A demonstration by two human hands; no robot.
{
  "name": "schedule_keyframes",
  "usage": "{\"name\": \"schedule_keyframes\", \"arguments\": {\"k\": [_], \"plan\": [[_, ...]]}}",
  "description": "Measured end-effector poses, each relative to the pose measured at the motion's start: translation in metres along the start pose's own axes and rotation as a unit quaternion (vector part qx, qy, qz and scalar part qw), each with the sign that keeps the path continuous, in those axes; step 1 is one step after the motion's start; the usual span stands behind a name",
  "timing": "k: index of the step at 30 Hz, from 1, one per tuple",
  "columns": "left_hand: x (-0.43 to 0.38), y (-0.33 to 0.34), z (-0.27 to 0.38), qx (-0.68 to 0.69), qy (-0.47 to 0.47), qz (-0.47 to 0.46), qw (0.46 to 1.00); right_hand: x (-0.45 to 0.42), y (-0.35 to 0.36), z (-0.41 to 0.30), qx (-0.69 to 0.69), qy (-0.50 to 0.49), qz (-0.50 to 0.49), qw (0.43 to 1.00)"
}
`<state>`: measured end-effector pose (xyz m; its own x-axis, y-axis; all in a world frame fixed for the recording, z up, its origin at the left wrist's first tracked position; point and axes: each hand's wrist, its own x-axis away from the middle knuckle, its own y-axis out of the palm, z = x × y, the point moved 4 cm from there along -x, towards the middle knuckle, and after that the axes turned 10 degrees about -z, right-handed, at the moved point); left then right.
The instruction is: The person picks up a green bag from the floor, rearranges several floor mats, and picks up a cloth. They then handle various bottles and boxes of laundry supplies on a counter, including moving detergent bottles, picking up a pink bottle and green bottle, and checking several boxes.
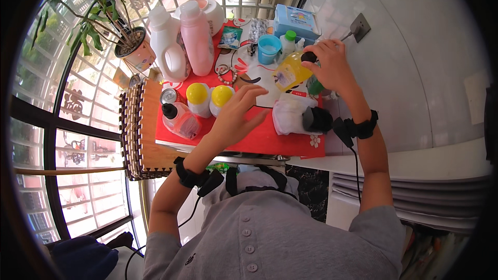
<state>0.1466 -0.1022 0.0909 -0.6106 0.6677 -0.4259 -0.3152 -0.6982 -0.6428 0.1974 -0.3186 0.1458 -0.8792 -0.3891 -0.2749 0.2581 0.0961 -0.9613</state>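
Observation:
My right hand (330, 64) grips the black cap of a bottle of yellow liquid (292, 70), which leans over the red patterned table cover. Close to it stand a blue cup (269, 48), a green-capped bottle (288, 42) and a dark green item (314, 84) partly hidden by the hand. My left hand (241, 114) is held over the front of the table with fingers apart and nothing in it. Beside it are two yellow-capped white bottles (197, 95), a pink bottle with a black cap (181, 120) and a drink can (169, 96).
Large white (161, 42) and pink (196, 39) jugs stand back left, near a potted plant (136, 52). A beaded bracelet (227, 75) lies mid-table. A blue package (295, 21) is back right; a white bundle (290, 116) sits front right. A socket (360, 28) is on the wall.

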Motion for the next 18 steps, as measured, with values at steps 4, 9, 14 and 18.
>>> {"name": "schedule_keyframes", "arguments": {"k": [4, 9, 14, 18], "plan": [[-0.008, 0.01, -0.004, 0.04, -0.09, 0.026, 0.995, 0.009, -0.011, -0.043, -0.029, -0.129, -0.019, 0.991], [-0.006, 0.029, -0.011, -0.014, -0.067, 0.004, 0.998, 0.027, 0.013, -0.081, -0.084, -0.202, -0.05, 0.975], [0.014, 0.042, -0.024, 0.086, -0.141, -0.117, 0.979, 0.037, 0.025, -0.092, -0.224, -0.203, -0.068, 0.951], [0.021, 0.032, -0.029, 0.097, -0.177, -0.097, 0.975, 0.038, 0.005, -0.051, -0.376, 0.016, 0.132, 0.917]]}}
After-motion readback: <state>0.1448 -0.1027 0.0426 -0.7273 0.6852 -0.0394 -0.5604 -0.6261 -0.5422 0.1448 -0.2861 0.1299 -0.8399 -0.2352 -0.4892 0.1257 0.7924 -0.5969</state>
